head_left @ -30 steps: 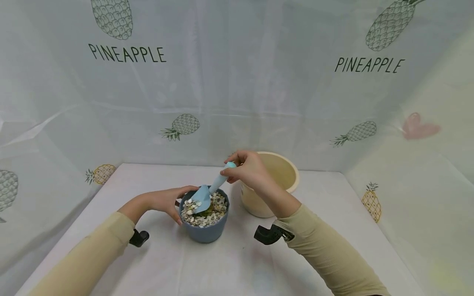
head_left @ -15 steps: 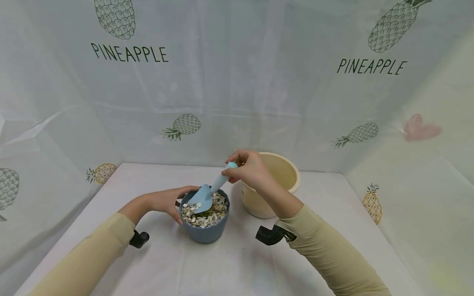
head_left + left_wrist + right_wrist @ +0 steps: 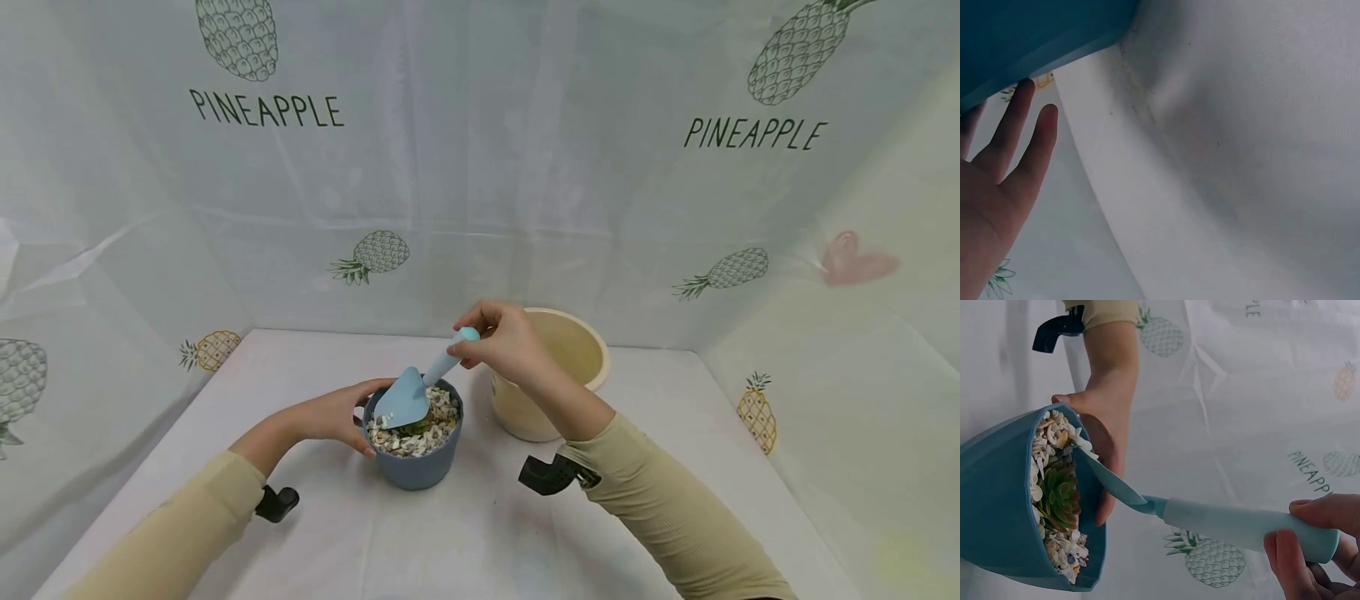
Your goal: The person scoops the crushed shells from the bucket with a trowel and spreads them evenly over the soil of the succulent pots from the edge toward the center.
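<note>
A blue-grey plant pot (image 3: 416, 473) stands upright on the table. My left hand (image 3: 330, 417) grips its left side, thumb toward the front and fingers round the back. In the left wrist view, fingers (image 3: 1041, 144) of that hand are close to the pot's wall. My right hand (image 3: 502, 337) pinches the handle end of a light blue trowel (image 3: 403, 398). The trowel slants down into the pot, and a few white chips sit at its blade's tip. Mixed shells or stone chips (image 3: 1063, 553) surround a green succulent (image 3: 1060, 494), partly covered by the blade in the head view.
A larger cream pot (image 3: 525, 421) stands behind my right forearm, its inside partly visible. White cloth covers the table (image 3: 450, 550). Pineapple-printed sheets (image 3: 487, 167) hang at the back and sides. Black wrist cameras (image 3: 551, 475) jut from both sleeves.
The trowel blade has risen and tilted slightly, and fewer chips lie on it. Pale chips now cover more of the pot's front. My left hand still holds the pot.
</note>
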The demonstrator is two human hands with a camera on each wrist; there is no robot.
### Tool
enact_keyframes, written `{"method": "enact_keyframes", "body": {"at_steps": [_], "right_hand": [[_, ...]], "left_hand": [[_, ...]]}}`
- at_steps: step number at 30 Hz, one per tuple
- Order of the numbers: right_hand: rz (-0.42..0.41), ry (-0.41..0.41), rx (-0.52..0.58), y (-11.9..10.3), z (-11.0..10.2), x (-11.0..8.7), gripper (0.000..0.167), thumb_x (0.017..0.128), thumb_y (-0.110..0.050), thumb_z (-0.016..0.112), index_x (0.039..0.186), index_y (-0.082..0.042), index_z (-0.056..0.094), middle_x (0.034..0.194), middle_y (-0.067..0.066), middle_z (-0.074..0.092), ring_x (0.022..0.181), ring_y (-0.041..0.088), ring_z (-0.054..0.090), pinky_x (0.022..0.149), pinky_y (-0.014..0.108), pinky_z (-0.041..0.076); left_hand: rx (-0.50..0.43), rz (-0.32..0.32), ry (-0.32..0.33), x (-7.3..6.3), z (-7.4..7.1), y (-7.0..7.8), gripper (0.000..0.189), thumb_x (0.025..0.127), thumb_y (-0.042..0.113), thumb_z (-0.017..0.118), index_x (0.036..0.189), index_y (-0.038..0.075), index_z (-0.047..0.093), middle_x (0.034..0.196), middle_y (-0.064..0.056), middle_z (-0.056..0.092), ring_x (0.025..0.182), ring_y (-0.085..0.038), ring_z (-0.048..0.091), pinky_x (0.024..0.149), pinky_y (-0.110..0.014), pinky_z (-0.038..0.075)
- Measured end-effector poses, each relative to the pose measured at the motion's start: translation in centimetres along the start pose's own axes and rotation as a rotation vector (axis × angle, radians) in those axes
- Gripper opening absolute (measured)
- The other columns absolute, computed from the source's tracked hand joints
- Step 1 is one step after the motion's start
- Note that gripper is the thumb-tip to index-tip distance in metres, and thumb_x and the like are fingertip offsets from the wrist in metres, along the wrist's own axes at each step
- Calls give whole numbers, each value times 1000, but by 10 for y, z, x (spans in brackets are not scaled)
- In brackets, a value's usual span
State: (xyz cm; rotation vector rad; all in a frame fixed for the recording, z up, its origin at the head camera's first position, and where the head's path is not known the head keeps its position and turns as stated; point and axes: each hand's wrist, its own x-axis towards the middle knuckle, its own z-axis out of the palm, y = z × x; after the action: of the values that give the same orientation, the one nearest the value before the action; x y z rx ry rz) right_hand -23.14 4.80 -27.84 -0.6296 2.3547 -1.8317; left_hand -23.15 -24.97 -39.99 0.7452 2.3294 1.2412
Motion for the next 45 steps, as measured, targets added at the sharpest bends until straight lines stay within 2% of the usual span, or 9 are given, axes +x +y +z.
{"method": "enact_keyframes", "body": {"at_steps": [3, 12, 17, 22, 27, 31, 34, 40, 45], "right_hand": [[-12, -9, -1, 1, -2, -1, 21, 78, 2, 78, 97, 0, 68, 92, 17, 67, 69, 28, 70, 67, 40, 58], [-32, -10, 22, -4, -10, -9, 22, 78, 3, 77, 98, 1, 68, 98, 14, 66, 73, 29, 70, 69, 38, 58], [-35, 34, 23, -6, -22, -15, 23, 79, 3, 76, 100, 1, 68, 103, 12, 66, 71, 24, 69, 70, 37, 57], [-41, 100, 49, -4, -43, -24, 25, 80, 2, 77, 103, 4, 67, 94, 14, 68, 72, 23, 68, 70, 36, 57], [-105, 148, 64, 1, -66, -32, 26, 81, 2, 76, 103, 7, 64, 94, 13, 66, 72, 22, 69, 71, 36, 57], [-135, 194, 54, 6, -83, -37, 27, 82, 1, 76, 105, 7, 63, 94, 11, 64, 72, 20, 69, 71, 35, 57], [-123, 241, 29, 10, -96, -42, 26, 83, -1, 76, 106, 3, 64, 95, 9, 64, 73, 18, 69, 72, 34, 57], [-87, 327, -12, 17, -117, -51, 25, 85, -8, 76, 107, -2, 64, 91, 5, 66, 72, 16, 69, 74, 29, 56], [-80, 365, -42, 22, -127, -55, 24, 86, -10, 76, 106, -4, 65, 90, 2, 66, 72, 14, 68, 73, 28, 56]], "left_hand": [[6, 0, 21, -1, 2, 1, 109, 68, 14, 90, 154, 7, 23, 150, -20, 30, 131, -46, 34, 94, -54, 45], [53, -72, 109, -5, 10, 4, 111, 66, 18, 92, 154, 7, 24, 152, -22, 27, 132, -49, 32, 90, -49, 49], [37, -81, 107, -8, 11, 7, 108, 69, 18, 90, 153, 6, 24, 153, -24, 23, 133, -52, 29, 91, -49, 49], [21, -52, 99, -13, 3, 18, 94, 75, 17, 86, 151, 8, 31, 152, -24, 26, 129, -52, 35, 92, -54, 47], [51, -7, 203, -11, -5, 37, 81, 81, 19, 82, 148, 7, 37, 147, -25, 37, 125, -48, 44, 92, -53, 47], [72, -18, 321, -4, -6, 57, 75, 83, 23, 81, 145, 7, 42, 142, -22, 44, 125, -44, 45, 95, -53, 45], [64, -35, 368, 4, -2, 75, 72, 83, 26, 80, 143, 7, 45, 139, -19, 48, 126, -41, 45, 96, -54, 44], [39, -46, 369, 26, 15, 106, 65, 84, 28, 79, 139, 7, 50, 132, -17, 55, 121, -39, 51, 93, -51, 46], [-1, -80, 356, 47, 32, 120, 59, 86, 21, 77, 138, 9, 52, 128, -15, 57, 115, -34, 56, 88, -46, 50]]}}
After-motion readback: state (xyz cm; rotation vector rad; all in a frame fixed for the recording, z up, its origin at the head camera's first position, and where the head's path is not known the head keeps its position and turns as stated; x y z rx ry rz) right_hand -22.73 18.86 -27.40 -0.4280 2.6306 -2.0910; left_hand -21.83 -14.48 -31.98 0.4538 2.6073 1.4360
